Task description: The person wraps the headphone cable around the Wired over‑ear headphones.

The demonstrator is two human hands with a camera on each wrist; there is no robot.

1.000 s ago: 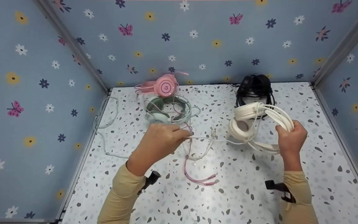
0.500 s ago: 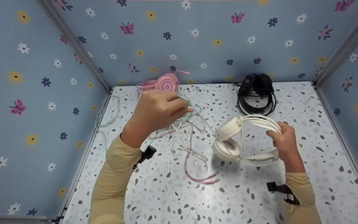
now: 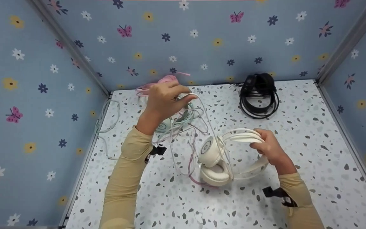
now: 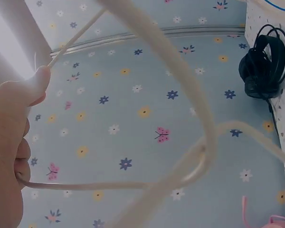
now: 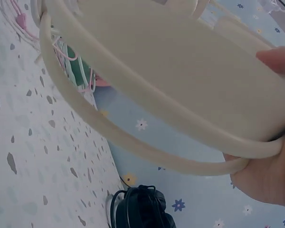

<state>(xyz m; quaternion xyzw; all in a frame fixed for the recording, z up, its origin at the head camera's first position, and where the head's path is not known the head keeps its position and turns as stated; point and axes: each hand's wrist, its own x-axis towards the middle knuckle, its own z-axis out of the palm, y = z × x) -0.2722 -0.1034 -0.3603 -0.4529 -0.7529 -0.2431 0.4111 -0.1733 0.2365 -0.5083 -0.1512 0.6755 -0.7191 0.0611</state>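
Note:
White headphones point(image 3: 211, 152) hang tilted over the table, ear cups toward the left. Their headband point(image 5: 180, 80) is in the grip of my right hand point(image 3: 270, 148), thumb on one side. Higher up and to the left, my left hand point(image 3: 167, 100) pinches the white cable point(image 3: 207, 116) between thumb and fingers. From there the cable runs down to the ear cups, and another strand drops in a loop below the hand. In the left wrist view the cable point(image 4: 194, 95) crosses close to the camera, and the left hand point(image 4: 14, 128) has curled fingers.
Behind the left hand lie partly hidden pink headphones point(image 3: 167, 79) and green headphones point(image 3: 164, 125) with tangled cords. Black headphones point(image 3: 259, 92) sit at the back right. A pale green cable point(image 3: 102, 130) trails along the left wall. Pink plug leads point(image 3: 195, 179) lie under the white ear cups.
My left hand has risen toward the back wall, pulling the white cable up. My right hand has brought the white headphones left and nearer, away from the black ones, and the cups have turned.

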